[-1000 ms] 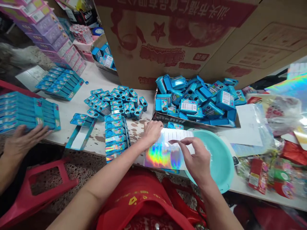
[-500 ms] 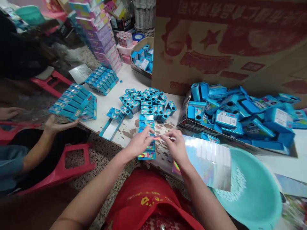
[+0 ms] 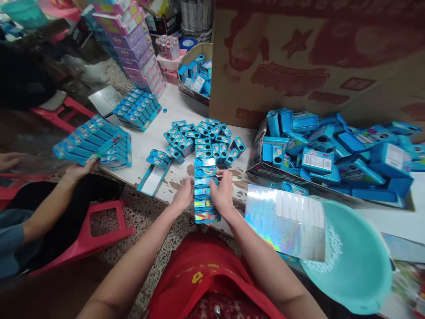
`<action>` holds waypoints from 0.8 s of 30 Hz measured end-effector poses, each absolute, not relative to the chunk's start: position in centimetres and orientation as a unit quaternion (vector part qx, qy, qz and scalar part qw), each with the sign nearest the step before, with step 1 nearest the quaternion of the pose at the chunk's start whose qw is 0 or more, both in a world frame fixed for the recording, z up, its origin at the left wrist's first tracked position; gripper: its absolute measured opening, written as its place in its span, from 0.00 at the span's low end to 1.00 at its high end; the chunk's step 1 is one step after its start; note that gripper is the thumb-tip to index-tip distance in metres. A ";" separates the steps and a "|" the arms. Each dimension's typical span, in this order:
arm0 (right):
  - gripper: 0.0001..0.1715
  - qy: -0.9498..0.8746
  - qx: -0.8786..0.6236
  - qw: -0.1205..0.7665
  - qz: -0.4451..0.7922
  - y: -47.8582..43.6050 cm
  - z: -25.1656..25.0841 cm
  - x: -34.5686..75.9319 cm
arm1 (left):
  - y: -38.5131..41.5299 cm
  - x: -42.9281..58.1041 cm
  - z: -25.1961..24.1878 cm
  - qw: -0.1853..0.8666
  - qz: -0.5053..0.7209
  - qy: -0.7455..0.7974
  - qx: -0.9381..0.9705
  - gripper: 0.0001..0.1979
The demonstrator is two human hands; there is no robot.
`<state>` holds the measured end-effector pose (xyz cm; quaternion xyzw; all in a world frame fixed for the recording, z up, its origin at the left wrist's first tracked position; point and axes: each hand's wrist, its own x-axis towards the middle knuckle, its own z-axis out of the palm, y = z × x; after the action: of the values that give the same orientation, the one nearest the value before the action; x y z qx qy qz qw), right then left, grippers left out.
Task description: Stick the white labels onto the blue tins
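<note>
A row of small blue boxes [image 3: 205, 204] with shiny rainbow labels runs toward me along the table's near edge. My left hand [image 3: 184, 195] is closed, its fingertips against the row's left side. On the right side, my right hand [image 3: 223, 190] has its thumb over the edge of a middle box and its other fingers curled beside it. Between them the two hands grip this part of the row. Beyond it, several small blue boxes with round dark holes [image 3: 203, 141] stand clustered. A silvery sticker sheet [image 3: 265, 221] lies to the right, partly over a turquoise bowl [image 3: 368, 257].
An open carton [image 3: 259, 166] heaped with blue boxes stands right, before a big cardboard box [image 3: 282, 66]. Packed blue trays [image 3: 137, 108] and a pink and purple stack [image 3: 136, 53] are left. A co-worker's hand [image 3: 79, 170] holds another tray near a red stool [image 3: 102, 226].
My hands have parted from a small thin strip pinched between them and come down onto either side of the row. The co-worker's tray has shifted slightly left.
</note>
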<state>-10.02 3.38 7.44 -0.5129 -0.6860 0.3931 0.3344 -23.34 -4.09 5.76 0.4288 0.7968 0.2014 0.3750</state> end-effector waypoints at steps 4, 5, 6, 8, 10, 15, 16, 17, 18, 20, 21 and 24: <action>0.15 -0.697 -0.449 0.376 0.413 3.5 9.3 -7.1 | -4.4 -22.9 8.9 0.258 0.069 0.873 0.408 0.10; 0.15 -0.708 -0.431 0.391 0.401 3.7 10.1 -5.8 | -4.0 -22.3 10.3 0.215 0.077 0.883 0.411 0.11; 0.15 -0.718 -0.421 0.406 0.379 3.9 10.8 -4.1 | -3.3 -21.3 11.7 0.172 0.105 0.885 0.420 0.10; 0.12 -0.728 -0.430 0.431 0.313 4.6 11.9 -0.4 | -1.2 -18.2 14.2 0.123 0.198 0.847 0.477 0.10; 0.11 -0.737 -0.460 0.438 0.232 5.7 12.3 3.3 | 1.8 -14.0 15.2 0.145 0.240 0.758 0.589 0.12; 0.13 -0.798 -0.480 0.356 0.079 8.3 10.7 8.9 | 8.5 -6.9 12.1 0.319 0.021 0.679 0.660 0.13; 0.13 -0.812 -0.475 0.333 0.066 8.4 10.2 9.2 | 9.0 -6.6 11.4 0.345 -0.002 0.679 0.647 0.12; 0.14 -0.824 -0.469 0.311 0.057 8.5 9.7 9.3 | 9.4 -6.6 10.9 0.358 -0.008 0.681 0.639 0.12; 0.14 -0.835 -0.464 0.291 0.048 8.5 9.3 9.3 | 9.5 -6.7 10.7 0.357 -0.001 0.683 0.637 0.13; 0.13 -0.850 -0.457 0.260 0.033 8.3 8.8 9.1 | 9.3 -7.1 11.0 0.335 0.019 0.691 0.640 0.13; 0.13 -0.854 -0.456 0.251 0.026 8.1 8.6 9.0 | 9.2 -7.2 11.4 0.325 0.024 0.694 0.642 0.13; 0.11 -0.859 -0.449 0.248 0.013 7.6 8.4 9.0 | 8.9 -7.1 12.4 0.311 0.028 0.700 0.642 0.13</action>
<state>8.97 7.56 8.36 -0.4487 -0.8585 0.0126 0.2479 -7.06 8.89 12.42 0.6422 0.7001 0.0283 0.3110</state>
